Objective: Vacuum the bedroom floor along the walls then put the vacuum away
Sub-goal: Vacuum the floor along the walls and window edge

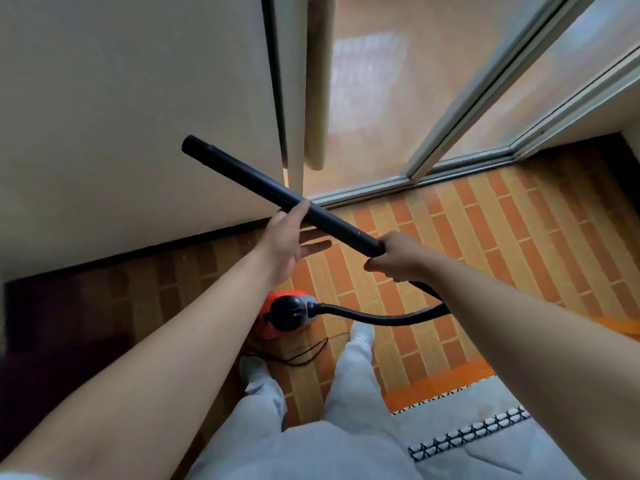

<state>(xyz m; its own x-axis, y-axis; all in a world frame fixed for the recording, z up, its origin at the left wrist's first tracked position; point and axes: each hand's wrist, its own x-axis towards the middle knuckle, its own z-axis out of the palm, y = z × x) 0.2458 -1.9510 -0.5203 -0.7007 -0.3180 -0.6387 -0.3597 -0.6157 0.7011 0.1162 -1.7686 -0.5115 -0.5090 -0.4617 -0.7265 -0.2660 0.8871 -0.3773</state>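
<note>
black vacuum tube (249, 177) in right hand (398, 256)

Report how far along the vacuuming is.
Done: cannot tell how much of the floor is cleaned. In hand: the right hand grips the tube, which is raised with its tip in the air; the left hand touches it with straight fingers. Left: putting away, since the vacuum sits on the floor, hose attached, cord loose.
</note>
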